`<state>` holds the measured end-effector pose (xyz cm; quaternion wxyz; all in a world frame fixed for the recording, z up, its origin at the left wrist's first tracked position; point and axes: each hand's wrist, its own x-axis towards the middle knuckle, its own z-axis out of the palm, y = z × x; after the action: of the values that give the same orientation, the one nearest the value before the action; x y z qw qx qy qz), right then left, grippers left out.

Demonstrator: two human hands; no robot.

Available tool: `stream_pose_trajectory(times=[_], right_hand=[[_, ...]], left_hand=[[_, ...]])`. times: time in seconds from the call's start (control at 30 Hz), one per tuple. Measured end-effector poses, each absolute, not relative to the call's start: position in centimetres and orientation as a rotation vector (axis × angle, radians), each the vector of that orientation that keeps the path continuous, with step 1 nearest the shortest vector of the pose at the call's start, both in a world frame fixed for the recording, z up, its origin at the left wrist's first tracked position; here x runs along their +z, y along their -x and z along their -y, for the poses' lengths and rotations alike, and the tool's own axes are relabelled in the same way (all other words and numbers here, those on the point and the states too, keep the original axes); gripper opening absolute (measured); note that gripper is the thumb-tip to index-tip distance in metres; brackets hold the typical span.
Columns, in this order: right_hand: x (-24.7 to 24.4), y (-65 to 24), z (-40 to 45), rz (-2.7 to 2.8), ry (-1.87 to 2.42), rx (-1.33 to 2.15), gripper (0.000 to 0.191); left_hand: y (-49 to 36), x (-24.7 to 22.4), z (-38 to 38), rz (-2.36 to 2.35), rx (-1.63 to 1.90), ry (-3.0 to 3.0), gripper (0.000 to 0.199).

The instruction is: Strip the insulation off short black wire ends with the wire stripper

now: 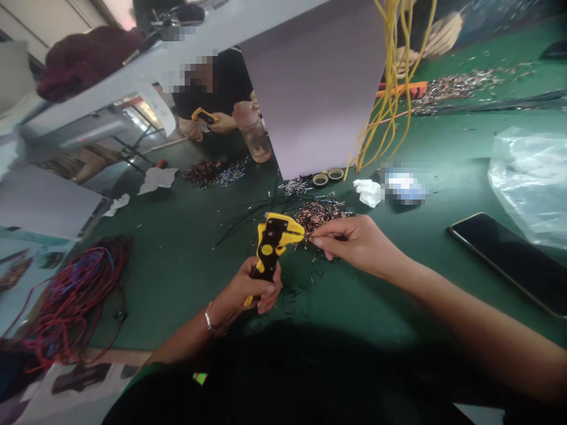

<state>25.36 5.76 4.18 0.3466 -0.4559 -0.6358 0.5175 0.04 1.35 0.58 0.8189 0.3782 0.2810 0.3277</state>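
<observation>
The left hand (254, 287), with a metal bracelet at the wrist, is closed around the black handle of a yellow-and-black self-adjusting wire stripper (273, 239), its head angled up and to the right. The right hand (354, 242) reaches in from the right, thumb and forefinger pinched together right at the tool's mouth; whatever they grip is too fine to make out. Just beyond the stripper lies a heap of copper-tipped wire offcuts (316, 215), with a spray of long black wires (261, 206) to its left, both on a green work mat (177, 283). A smartphone (509, 260) and a clear plastic bag (531, 183) lie to the right. A coil of red and blue wire (75, 301) sits near left. At the far side, a co-worker's hands (224, 123) hold a similar yellow tool (204, 116).
</observation>
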Motion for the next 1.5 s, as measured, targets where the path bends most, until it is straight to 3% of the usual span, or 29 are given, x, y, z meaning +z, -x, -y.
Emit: stream_pose_trajectory(times=[0.47, 0.83, 1.5], right_hand=[[4.3, -25.4, -6.2, 1.618, 1.212, 1.374, 0.016], [3.4, -24.3, -5.2, 1.815, 1.15, 1.474, 0.018], [1.9, -23.3, -4.8, 1.812, 1.167, 1.594, 0.018]], left_hand=[[0.7, 1.5, -3.1, -0.591, 0.762, -0.807, 0.032], [-0.2, 1.5, -3.1, -0.736, 0.965, -0.888, 0.035], [-0.4, 1.1, -2.6, -0.781, 0.88, -0.888, 0.034]])
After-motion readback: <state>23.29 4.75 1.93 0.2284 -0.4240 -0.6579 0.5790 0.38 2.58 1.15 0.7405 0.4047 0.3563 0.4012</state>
